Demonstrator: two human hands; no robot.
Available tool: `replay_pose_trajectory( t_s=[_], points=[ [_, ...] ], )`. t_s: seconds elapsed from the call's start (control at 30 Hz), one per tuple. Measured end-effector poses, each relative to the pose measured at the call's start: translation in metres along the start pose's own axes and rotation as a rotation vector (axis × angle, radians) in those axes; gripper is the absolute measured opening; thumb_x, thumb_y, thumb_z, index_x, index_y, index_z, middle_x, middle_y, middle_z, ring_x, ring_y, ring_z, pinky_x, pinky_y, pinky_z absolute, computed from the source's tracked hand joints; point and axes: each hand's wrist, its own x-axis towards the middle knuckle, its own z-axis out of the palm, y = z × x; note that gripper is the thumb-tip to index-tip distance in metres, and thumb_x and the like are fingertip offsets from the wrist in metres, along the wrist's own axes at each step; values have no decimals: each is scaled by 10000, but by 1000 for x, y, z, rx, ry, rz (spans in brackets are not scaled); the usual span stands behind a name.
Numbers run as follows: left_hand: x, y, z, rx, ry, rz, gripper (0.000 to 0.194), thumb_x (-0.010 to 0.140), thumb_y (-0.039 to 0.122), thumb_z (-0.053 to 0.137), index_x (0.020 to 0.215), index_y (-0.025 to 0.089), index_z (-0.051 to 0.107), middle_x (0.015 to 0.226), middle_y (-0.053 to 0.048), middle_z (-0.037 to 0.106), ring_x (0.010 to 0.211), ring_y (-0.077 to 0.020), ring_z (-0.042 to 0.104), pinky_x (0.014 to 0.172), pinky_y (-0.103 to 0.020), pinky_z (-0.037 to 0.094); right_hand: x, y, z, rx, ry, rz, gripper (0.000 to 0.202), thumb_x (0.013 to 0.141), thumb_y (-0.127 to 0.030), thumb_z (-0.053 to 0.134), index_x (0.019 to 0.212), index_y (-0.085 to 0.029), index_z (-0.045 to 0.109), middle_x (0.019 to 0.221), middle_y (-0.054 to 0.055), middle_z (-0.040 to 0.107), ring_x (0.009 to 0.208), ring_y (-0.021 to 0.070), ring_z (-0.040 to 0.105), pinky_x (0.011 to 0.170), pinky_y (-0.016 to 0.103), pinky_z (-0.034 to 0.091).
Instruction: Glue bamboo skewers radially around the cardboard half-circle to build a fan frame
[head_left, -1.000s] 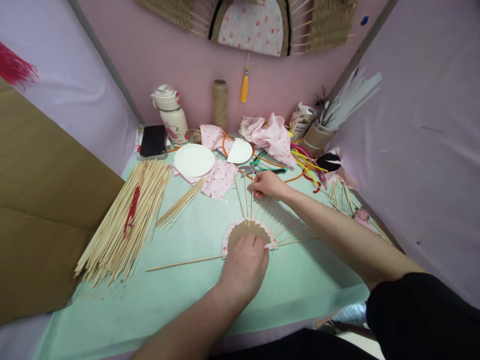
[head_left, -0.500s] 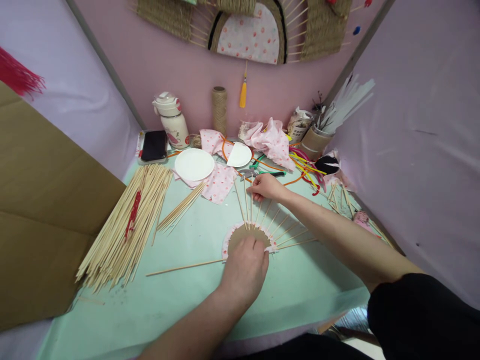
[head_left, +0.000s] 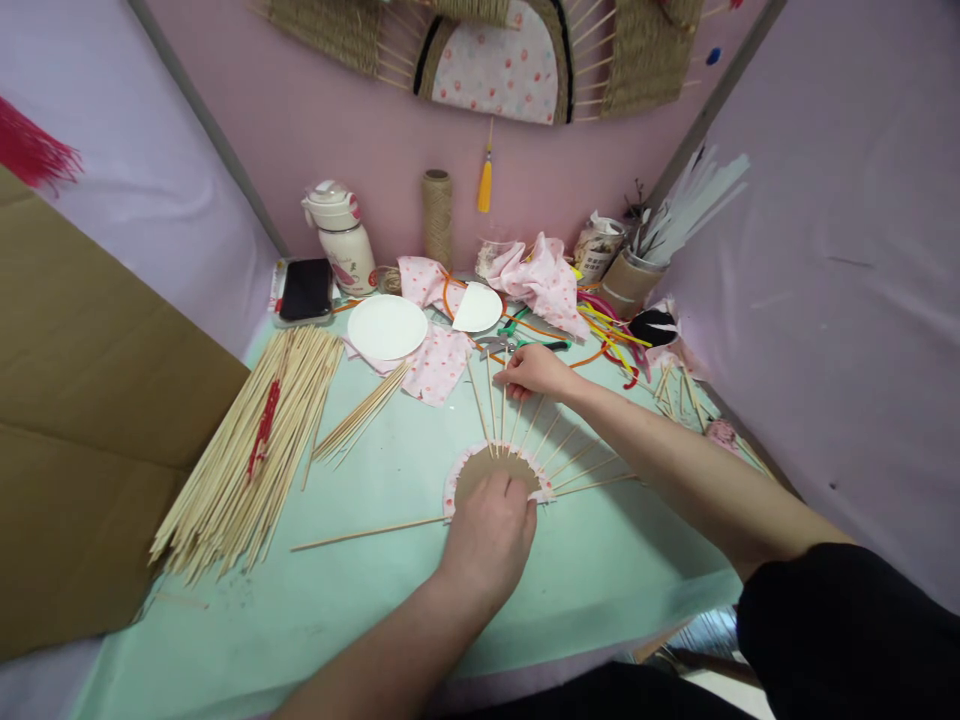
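A cardboard half-disc (head_left: 480, 468) edged with pink patterned fabric lies on the table, with several thin bamboo sticks (head_left: 574, 461) fanning out from its curved rim. My left hand (head_left: 491, 530) is curled over its lower part, fingers bent and tips partly hidden, holding it down. Farther up, my right hand (head_left: 534, 372) pinches the outer end of one upright bamboo stick (head_left: 504, 408) between thumb and fingers. Two more sticks stand just left of it. Another long stick (head_left: 367, 533) points left from the half-disc's lower corner.
A large pile of bamboo sticks (head_left: 247, 450) lies left, beside a smaller bunch (head_left: 364, 412). Behind are a white disc (head_left: 388, 328), pliers (head_left: 555, 346), pink fabric (head_left: 551, 285), a bottle (head_left: 341, 240), a phone (head_left: 306, 289) and twine (head_left: 437, 220). A cardboard sheet (head_left: 97, 420) stands left.
Both hands keep their places on the half-disc and the stick. The view has shifted very slightly; nothing else visibly differs.
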Motion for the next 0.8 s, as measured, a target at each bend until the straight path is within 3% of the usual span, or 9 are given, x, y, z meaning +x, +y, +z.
replay_pose_trajectory(
  t_s=[0.63, 0.8],
  points=[
    [0, -2, 0, 35, 83, 15, 178, 919, 165, 493, 769, 185, 586, 791, -54, 587, 765, -222, 583, 676, -352, 480, -2, 0, -3, -37, -25, -30, 321, 764, -252, 747, 512, -175, 563, 533, 31, 682, 402, 89, 556, 403, 169, 453],
    [2, -6, -5, 41, 173, -37, 150, 884, 111, 483, 927, 148, 622, 881, -83, 575, 848, -245, 539, 754, -385, 488, -2, 1, -3, -30, -28, -40, 327, 766, -241, 748, 515, -173, 550, 533, 29, 682, 403, 82, 561, 401, 154, 447]
  ],
)
